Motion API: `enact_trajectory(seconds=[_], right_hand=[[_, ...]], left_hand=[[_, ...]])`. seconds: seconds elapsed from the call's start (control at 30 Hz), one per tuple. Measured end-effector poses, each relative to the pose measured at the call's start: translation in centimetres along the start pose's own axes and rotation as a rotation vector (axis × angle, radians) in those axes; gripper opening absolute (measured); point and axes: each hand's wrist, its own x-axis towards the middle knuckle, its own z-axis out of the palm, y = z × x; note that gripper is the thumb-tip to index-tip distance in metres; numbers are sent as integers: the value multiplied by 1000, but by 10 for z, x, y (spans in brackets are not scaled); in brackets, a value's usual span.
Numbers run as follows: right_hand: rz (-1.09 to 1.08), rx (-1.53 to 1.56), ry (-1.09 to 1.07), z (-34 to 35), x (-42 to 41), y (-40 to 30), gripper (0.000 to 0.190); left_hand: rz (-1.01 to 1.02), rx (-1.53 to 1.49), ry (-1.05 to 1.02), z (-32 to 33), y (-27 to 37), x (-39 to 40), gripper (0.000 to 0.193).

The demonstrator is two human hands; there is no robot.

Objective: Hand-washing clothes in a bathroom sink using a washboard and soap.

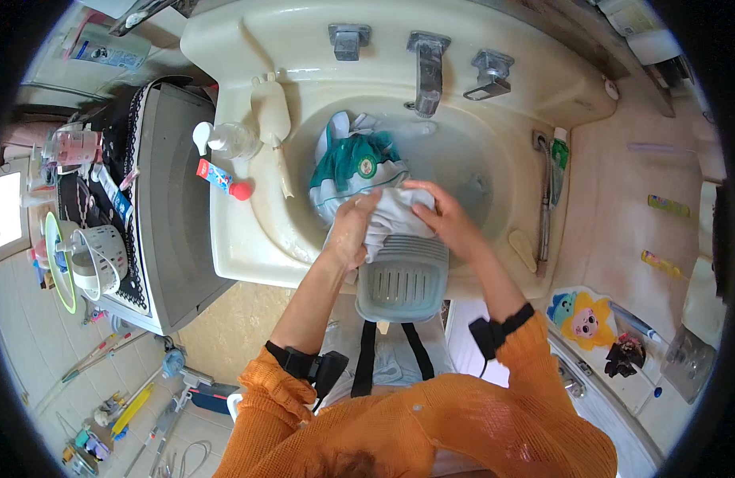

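Note:
Both hands grip a bunched wet garment, white and green with a round emblem [358, 164], over the near side of the sink basin. My left hand [351, 230] closes on its white cloth at the left, and my right hand [445, 218] holds the same cloth at the right with thumb and fingers. Beneath the cloth a grey plastic washboard [403, 284] leans over the sink's front edge. The green part of the garment lies in cloudy water [463, 161] in the basin, and some white cloth shows near its far end.
A metal faucet [428, 71] rises behind the basin between two handles. On the sink's left ledge are a beige scoop [271, 110], a clear bottle [236, 140] and a red-capped tube [223, 179]. A soap bar [523, 251] and a hose [545, 209] are at the right.

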Motion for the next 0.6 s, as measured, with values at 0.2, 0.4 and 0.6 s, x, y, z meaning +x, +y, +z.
enact_trajectory(seconds=[0.2,0.4,0.6], right_hand=[[-729,-590,507,74,-11,1,29],[-444,-458,623,72,4,-2,47],[-208,-278,390,12,35,16,42]], left_hand=[[138,218,72,-10,-49,40,35],[218,213,30,-15,-56,50,45],[60,274,-5,19,-44,23,43]])
